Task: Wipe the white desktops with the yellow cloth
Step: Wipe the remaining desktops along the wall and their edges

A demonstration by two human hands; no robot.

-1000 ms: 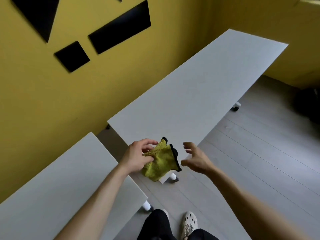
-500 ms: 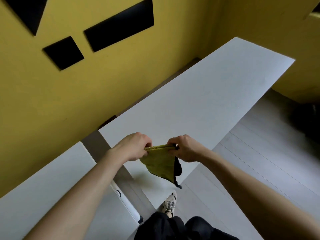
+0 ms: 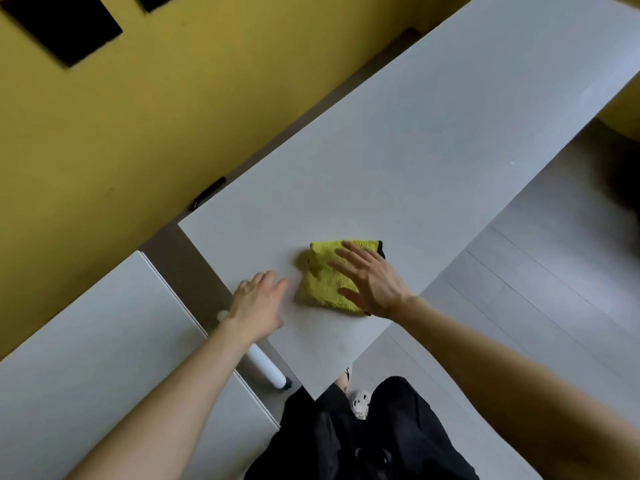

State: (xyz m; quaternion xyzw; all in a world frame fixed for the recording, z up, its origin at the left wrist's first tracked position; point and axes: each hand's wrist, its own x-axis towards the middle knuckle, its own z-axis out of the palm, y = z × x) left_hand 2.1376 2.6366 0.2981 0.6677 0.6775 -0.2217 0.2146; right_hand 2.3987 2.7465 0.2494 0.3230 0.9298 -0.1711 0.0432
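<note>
- The yellow cloth (image 3: 323,276) lies folded on the long white desktop (image 3: 398,161), near its close end.
- The right hand (image 3: 372,282) is flat on the cloth, fingers spread wide, gripping nothing.
- The left hand (image 3: 258,304) is just beside the cloth, open and empty.
- A second white desktop (image 3: 86,341) is at the left.
</note>
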